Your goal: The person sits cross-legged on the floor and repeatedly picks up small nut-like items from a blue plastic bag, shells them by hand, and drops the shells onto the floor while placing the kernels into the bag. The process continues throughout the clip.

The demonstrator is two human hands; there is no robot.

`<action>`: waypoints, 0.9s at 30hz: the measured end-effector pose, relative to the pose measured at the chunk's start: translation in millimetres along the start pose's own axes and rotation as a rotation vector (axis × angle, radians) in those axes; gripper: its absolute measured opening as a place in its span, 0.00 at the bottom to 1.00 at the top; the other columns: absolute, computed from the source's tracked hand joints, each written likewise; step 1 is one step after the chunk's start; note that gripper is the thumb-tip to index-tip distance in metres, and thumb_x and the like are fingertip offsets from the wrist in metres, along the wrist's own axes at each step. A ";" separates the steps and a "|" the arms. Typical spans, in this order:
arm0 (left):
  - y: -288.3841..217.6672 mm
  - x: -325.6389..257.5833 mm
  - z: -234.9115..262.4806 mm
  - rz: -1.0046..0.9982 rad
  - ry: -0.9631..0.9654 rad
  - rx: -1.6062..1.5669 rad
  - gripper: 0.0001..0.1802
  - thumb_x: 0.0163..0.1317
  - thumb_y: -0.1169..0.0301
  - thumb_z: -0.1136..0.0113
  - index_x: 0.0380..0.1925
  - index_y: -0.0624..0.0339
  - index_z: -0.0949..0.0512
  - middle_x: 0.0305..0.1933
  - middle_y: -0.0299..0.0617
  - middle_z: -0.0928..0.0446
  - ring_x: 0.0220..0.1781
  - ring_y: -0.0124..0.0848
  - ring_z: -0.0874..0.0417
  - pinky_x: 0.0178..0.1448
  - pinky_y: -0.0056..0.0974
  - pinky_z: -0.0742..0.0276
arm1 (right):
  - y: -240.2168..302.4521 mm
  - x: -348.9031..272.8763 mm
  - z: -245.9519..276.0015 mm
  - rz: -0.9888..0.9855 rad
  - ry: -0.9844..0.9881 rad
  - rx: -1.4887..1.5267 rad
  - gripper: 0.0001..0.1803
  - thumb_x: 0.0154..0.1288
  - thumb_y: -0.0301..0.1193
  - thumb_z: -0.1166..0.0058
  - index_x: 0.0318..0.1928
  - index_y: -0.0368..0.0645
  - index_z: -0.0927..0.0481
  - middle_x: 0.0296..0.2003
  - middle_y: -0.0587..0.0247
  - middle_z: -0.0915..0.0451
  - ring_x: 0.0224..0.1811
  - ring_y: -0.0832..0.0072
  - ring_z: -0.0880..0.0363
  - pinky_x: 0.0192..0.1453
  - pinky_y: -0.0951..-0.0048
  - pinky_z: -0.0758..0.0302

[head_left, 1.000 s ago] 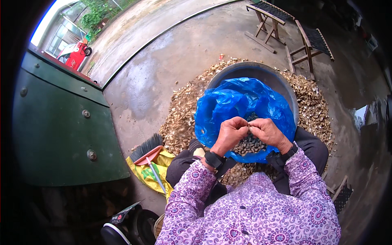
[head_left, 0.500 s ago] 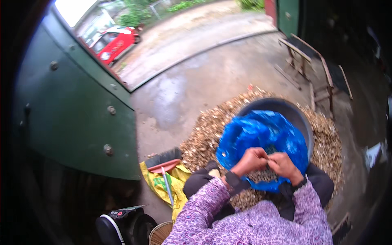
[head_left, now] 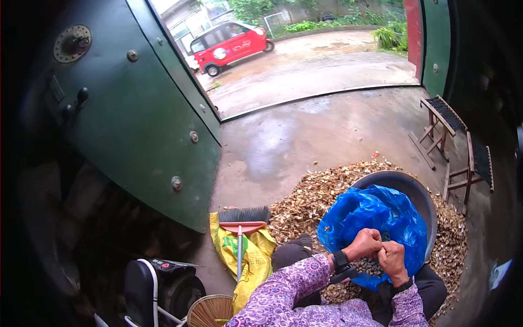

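My left hand and my right hand meet with fingertips pinched together. What they hold is too small and too covered to make out. Beneath them lies a crumpled blue plastic bag, spread open inside a wide dark basin. Small greyish-brown pieces show in the bag's near part, below my wrists. Around the basin, on the floor, spreads a large heap of tan and brown shell-like pieces. My knees are at either side of the bag.
On the left a broom rests on a yellow sack, near a round woven basket. Two folding stools stand at the right. A green metal door opens toward a red vehicle outside.
The view has tilted up and turned left, so everything sits lower and farther right. My hands stay together over the bag, with the right hand's knuckles raised a little more.
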State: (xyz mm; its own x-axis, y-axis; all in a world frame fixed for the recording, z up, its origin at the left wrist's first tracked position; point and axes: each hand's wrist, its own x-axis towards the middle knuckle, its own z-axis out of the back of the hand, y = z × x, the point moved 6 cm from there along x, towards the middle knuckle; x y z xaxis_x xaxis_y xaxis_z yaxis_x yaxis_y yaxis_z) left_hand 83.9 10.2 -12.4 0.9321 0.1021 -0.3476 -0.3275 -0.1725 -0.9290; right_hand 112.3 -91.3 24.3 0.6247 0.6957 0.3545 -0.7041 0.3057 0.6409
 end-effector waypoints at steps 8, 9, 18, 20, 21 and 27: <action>8.2 5.4 0.1 0.010 -0.030 -0.122 0.06 0.49 0.72 0.44 0.19 0.60 0.29 0.16 0.36 0.29 0.17 0.23 0.26 0.17 0.27 0.32 | 0.8 3.8 5.7 -0.087 -0.115 0.067 0.07 0.46 0.23 0.55 0.17 0.37 0.26 0.17 0.51 0.27 0.20 0.56 0.27 0.24 0.62 0.31; 8.5 5.9 -0.5 0.008 -0.027 -0.121 0.06 0.49 0.72 0.44 0.19 0.60 0.29 0.16 0.36 0.29 0.17 0.23 0.26 0.17 0.27 0.32 | -0.3 3.6 6.5 -0.108 -0.122 0.083 0.07 0.46 0.23 0.55 0.18 0.37 0.25 0.17 0.51 0.26 0.20 0.57 0.26 0.25 0.64 0.30; 7.1 4.6 -4.4 0.068 0.169 -0.214 0.06 0.51 0.73 0.44 0.20 0.61 0.29 0.17 0.38 0.28 0.17 0.26 0.26 0.21 0.29 0.30 | -29.1 1.5 7.0 -0.437 0.194 0.312 0.08 0.48 0.27 0.52 0.23 0.36 0.21 0.16 0.57 0.23 0.18 0.74 0.24 0.22 0.73 0.30; 2.7 1.8 -2.5 0.080 0.126 -0.132 0.06 0.50 0.74 0.44 0.19 0.60 0.30 0.16 0.39 0.28 0.17 0.26 0.25 0.19 0.28 0.31 | -30.2 0.5 2.7 -0.448 0.304 0.333 0.08 0.49 0.28 0.51 0.24 0.36 0.21 0.16 0.59 0.23 0.18 0.77 0.24 0.21 0.74 0.30; 3.9 1.5 -3.2 0.078 0.131 -0.128 0.06 0.50 0.74 0.44 0.19 0.60 0.30 0.16 0.39 0.28 0.17 0.26 0.25 0.19 0.28 0.31 | -27.5 0.1 4.6 -0.400 0.249 0.330 0.08 0.51 0.28 0.50 0.25 0.36 0.20 0.17 0.59 0.23 0.18 0.77 0.24 0.21 0.75 0.31; 4.1 -3.9 -2.1 0.060 0.106 -0.263 0.03 0.50 0.76 0.44 0.22 0.63 0.28 0.19 0.39 0.26 0.20 0.27 0.23 0.23 0.29 0.29 | -15.0 -7.2 12.6 -0.389 0.180 0.469 0.08 0.55 0.28 0.49 0.27 0.36 0.21 0.20 0.58 0.22 0.20 0.78 0.25 0.23 0.75 0.31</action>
State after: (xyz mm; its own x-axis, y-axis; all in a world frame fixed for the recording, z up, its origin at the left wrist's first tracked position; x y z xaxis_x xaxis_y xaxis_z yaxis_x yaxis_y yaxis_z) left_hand 79.2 7.0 -14.5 0.9276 -0.0163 -0.3733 -0.3444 -0.4245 -0.8374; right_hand 122.6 -109.1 20.7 0.7101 0.7017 -0.0579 -0.1887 0.2690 0.9445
